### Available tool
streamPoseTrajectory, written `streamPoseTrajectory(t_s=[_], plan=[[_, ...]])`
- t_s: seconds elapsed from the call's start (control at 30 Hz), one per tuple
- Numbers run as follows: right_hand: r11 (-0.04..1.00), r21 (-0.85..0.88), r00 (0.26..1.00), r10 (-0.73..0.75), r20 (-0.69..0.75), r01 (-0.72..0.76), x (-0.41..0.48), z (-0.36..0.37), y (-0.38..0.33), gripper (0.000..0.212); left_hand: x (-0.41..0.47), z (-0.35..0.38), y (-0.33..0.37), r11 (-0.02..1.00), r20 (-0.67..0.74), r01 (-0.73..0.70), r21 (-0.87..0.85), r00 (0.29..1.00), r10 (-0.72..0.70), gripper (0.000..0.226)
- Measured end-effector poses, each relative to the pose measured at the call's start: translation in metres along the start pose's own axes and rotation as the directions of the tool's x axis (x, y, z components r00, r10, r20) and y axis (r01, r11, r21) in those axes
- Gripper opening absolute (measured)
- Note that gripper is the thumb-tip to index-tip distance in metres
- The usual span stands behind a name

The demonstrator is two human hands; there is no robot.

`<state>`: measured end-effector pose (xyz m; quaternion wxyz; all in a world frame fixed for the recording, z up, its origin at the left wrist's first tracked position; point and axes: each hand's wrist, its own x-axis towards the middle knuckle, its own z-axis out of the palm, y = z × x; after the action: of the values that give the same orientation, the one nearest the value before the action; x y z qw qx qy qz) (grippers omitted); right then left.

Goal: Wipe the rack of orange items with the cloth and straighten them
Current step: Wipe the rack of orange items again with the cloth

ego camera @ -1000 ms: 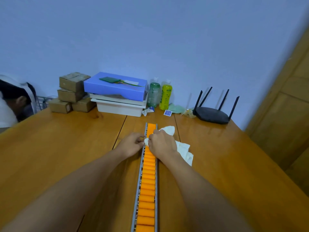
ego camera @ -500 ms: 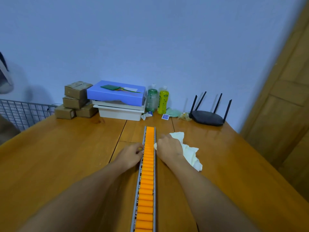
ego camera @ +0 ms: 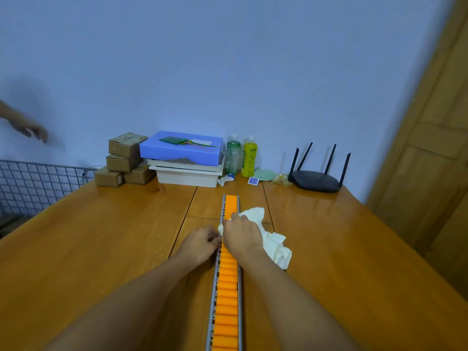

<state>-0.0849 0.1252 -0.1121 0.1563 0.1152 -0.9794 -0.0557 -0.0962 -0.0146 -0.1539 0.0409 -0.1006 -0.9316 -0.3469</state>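
i see the rack [ego camera: 226, 295] lying on the desk [ego camera: 88, 249], long and narrow, going from the near edge toward the far wall. it is full of orange items [ego camera: 228, 287] in one row between two grey rails. my right hand [ego camera: 241, 235] lies across the rack at its far part, and its grip is clenched on the cloth [ego camera: 273, 243]. the cloth is white and crumpled; it shows at the far side of the hand and spreads to the right of it onto the desk. my left hand [ego camera: 201, 243] is just left of the rack, with the fingertips at the left rail; the fingers are curled, but i cannot tell if the grip grasps anything. far on the desk stand boxes [ego camera: 125, 159], two bottles [ego camera: 240, 157] and a router [ego camera: 316, 179].
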Motion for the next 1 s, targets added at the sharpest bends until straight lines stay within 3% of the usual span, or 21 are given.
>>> streamPoseTrajectory(t_s=[0.47, 0.6, 0.7, 0.83, 1.0], plan=[[0.991, 0.010, 0.991, 0.133, -0.024, -0.133, -0.028, -0.017, 0.027, 0.020, -0.017, 0.001, 0.010, 0.998, -0.023, 0.038, 0.045, 0.999, -0.037, 0.021], [0.964, 0.144, 0.971, 0.234, -0.052, -0.225, -0.025, -0.028, 0.007, 0.023, -0.026, 0.003, 0.013, 0.998, -0.029, 0.035, 0.054, 0.999, -0.034, 0.021], [0.880, 0.319, 0.933, 0.357, 0.044, -0.351, -0.016, -0.036, -0.007, 0.024, -0.032, 0.001, 0.012, 0.999, 0.000, 0.028, 0.031, 1.000, -0.028, 0.014], [0.881, 0.352, 0.948, 0.277, 0.154, -0.315, -0.016, -0.031, -0.017, 0.022, -0.043, -0.005, 0.010, 1.000, 0.035, -0.025, -0.018, 0.999, 0.025, 0.014], [0.924, 0.297, 0.970, 0.232, 0.072, -0.243, -0.031, -0.019, -0.015, 0.022, -0.053, -0.007, 0.010, 0.998, 0.044, -0.031, -0.046, 0.998, 0.033, 0.011]])
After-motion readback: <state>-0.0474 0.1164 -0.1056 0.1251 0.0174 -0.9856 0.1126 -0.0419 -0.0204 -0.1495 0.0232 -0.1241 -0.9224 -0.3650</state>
